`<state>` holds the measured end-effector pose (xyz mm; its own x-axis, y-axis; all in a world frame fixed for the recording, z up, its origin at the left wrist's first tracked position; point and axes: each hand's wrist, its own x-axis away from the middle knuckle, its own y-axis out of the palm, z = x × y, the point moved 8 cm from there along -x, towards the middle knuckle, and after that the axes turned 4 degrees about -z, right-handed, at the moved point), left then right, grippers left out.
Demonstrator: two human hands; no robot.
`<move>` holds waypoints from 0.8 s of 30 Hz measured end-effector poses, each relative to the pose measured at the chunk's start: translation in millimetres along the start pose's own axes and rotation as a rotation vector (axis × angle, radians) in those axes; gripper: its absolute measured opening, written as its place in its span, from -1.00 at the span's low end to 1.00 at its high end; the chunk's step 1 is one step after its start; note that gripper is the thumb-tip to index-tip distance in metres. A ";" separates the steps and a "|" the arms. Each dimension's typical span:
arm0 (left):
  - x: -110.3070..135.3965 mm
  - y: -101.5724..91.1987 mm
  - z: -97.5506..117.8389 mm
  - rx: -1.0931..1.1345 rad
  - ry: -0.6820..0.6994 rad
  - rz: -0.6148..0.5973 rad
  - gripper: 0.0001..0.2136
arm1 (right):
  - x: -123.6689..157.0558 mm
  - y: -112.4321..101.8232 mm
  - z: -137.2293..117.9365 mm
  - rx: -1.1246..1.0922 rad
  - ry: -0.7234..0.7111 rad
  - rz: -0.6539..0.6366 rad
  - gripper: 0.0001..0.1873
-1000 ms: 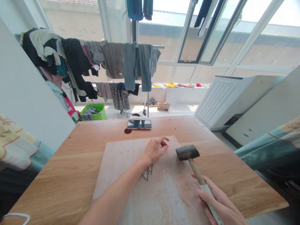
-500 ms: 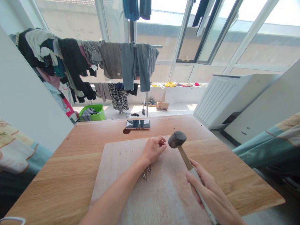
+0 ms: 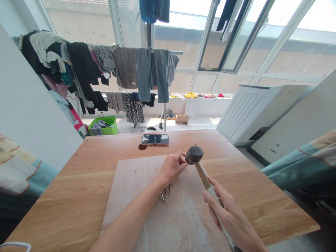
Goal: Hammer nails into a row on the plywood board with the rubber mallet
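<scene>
A pale plywood board lies on a wooden table. My left hand rests on the board's far part with thumb and fingers pinched; what they pinch is hidden behind the mallet head. My right hand grips the wooden handle of a black rubber mallet. The mallet's head hovers right beside my left fingertips. Several loose nails lie on the board just under my left wrist.
A phone lies flat at the table's far edge beside a dark round hole. Beyond it stand a clothes rack full of garments, a green basket and a white panel at the right.
My right hand has swung the mallet left and forward, so its head has gone from the board's right part to my left fingertips. The left hand has stayed put.
</scene>
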<state>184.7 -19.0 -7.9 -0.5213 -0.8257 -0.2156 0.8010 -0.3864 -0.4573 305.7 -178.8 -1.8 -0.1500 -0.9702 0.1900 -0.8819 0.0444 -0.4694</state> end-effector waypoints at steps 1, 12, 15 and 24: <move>0.2 -0.4 0.5 -0.002 0.000 0.001 -0.74 | 0.2 -0.2 -0.1 0.005 -0.003 0.008 -0.19; -1.4 2.5 0.0 0.036 0.040 -0.061 -0.66 | 1.6 4.1 6.2 -0.021 0.020 -0.001 -0.18; 2.8 -18.2 4.4 -0.092 0.014 -0.057 -0.64 | 7.6 0.7 10.1 -0.048 0.024 0.039 -0.19; 66.4 -37.3 61.4 -0.766 -0.011 -0.524 -0.81 | 20.3 -3.5 49.4 -0.051 0.175 0.008 -0.14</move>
<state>138.3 -84.6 47.8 -0.7559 -0.6277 0.1858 0.0489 -0.3372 -0.9402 327.9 -210.5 -39.0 -0.2287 -0.9138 0.3358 -0.9011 0.0682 -0.4281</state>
